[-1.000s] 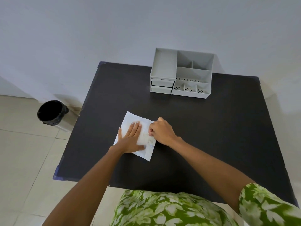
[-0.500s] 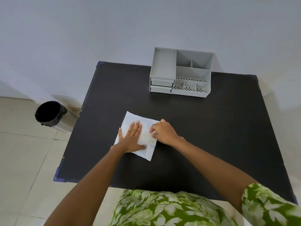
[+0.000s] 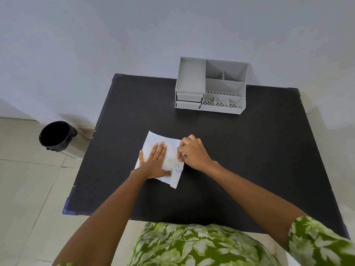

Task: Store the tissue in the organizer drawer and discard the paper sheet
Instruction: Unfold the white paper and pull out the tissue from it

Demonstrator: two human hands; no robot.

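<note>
A white tissue (image 3: pixel 172 157) lies spread on a white paper sheet (image 3: pixel 175 179) in the middle of the black table (image 3: pixel 249 160). My left hand (image 3: pixel 154 163) presses flat on the tissue, fingers together and pointing away from me. My right hand (image 3: pixel 192 152) is at the right edge of the tissue, fingers curled and pinching that edge. The grey organizer (image 3: pixel 210 85) stands at the back of the table, with two shut drawers (image 3: pixel 189 101) on its left front side.
A black-lined waste bin (image 3: pixel 57 138) stands on the tiled floor left of the table. A pale wall runs behind the table. My green leaf-print clothing (image 3: pixel 192 246) fills the bottom of the view at the table's near edge.
My right hand has shifted slightly along the right edge of the tissue, its fingers curling on it. My left hand stays pressed flat.
</note>
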